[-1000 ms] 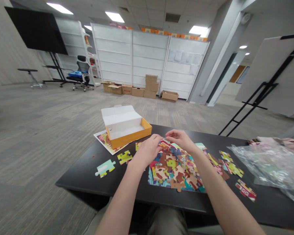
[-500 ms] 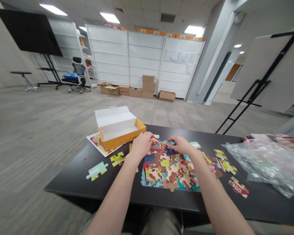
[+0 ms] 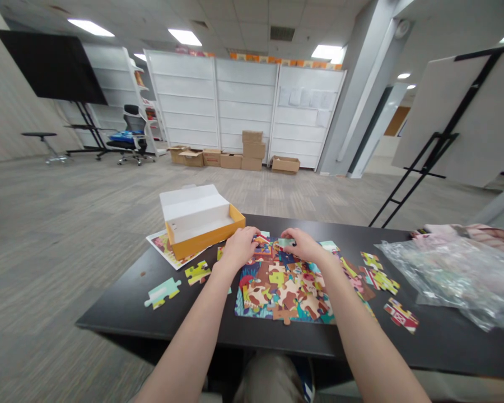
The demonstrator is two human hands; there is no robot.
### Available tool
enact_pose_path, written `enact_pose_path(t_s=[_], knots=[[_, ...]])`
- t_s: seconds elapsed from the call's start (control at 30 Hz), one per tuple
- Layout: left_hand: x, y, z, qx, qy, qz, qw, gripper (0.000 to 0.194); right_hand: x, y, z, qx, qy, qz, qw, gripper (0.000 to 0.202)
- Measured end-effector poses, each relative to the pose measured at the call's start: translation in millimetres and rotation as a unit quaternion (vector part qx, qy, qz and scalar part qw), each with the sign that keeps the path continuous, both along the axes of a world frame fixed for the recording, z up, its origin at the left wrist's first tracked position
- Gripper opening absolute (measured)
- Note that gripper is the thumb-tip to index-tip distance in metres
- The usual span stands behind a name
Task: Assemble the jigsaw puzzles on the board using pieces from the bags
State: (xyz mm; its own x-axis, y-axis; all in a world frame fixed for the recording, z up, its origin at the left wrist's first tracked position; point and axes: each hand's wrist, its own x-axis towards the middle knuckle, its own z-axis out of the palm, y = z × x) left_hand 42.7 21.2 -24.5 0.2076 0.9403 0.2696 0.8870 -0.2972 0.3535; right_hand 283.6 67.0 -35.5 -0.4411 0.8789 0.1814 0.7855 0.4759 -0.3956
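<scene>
Colourful puzzle pieces (image 3: pixel 285 291) lie heaped over a patterned puzzle sheet on the black table. At the sheet's upper left edge, my left hand (image 3: pixel 240 246) has its fingers closed on a red and white piece (image 3: pixel 261 240). My right hand (image 3: pixel 301 244), just across from it, pinches a light green piece (image 3: pixel 286 243) above the sheet's upper part. The two hands are a short gap apart. Loose pieces lie left of the sheet, among them a pale green one (image 3: pixel 162 293) and a yellow-green one (image 3: pixel 197 272).
An open yellow box (image 3: pixel 205 234) stands on a printed picture sheet (image 3: pixel 162 246) at the table's back left. Several pieces (image 3: pixel 402 315) lie on the right, near a clear plastic bag (image 3: pixel 449 280). Cardboard boxes (image 3: pixel 252 151) stand on the floor beyond.
The whole view has shifted slightly. My right hand's fingers have moved a little on the light green piece; my left hand stays nearly in place.
</scene>
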Motion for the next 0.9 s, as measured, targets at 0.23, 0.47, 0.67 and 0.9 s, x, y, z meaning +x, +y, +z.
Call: enact_pose_path(t_s=[0.23,0.47,0.67,0.9], knots=[[10.6,19.7,-0.7,-0.021,0.024,-0.03,0.999,0.026,1.3,5.5,-5.9,0.031,0.013,0.025,0.999,0.025],[13.8,33.4,-1.1,-0.032,0.029,-0.046,0.998,0.023,1.6,7.7,-9.9,0.036,0.014,0.029,0.999,0.017],[11.5,28.8,-5.8,-0.055,0.039,-0.049,0.997,0.026,1.0,7.2,-10.7,0.043,0.026,0.037,0.998,0.015],[9.0,27.8,-7.1,-0.065,0.05,-0.058,0.995,0.032,-0.1,6.8,-11.4,0.046,0.036,0.042,0.997,0.014]])
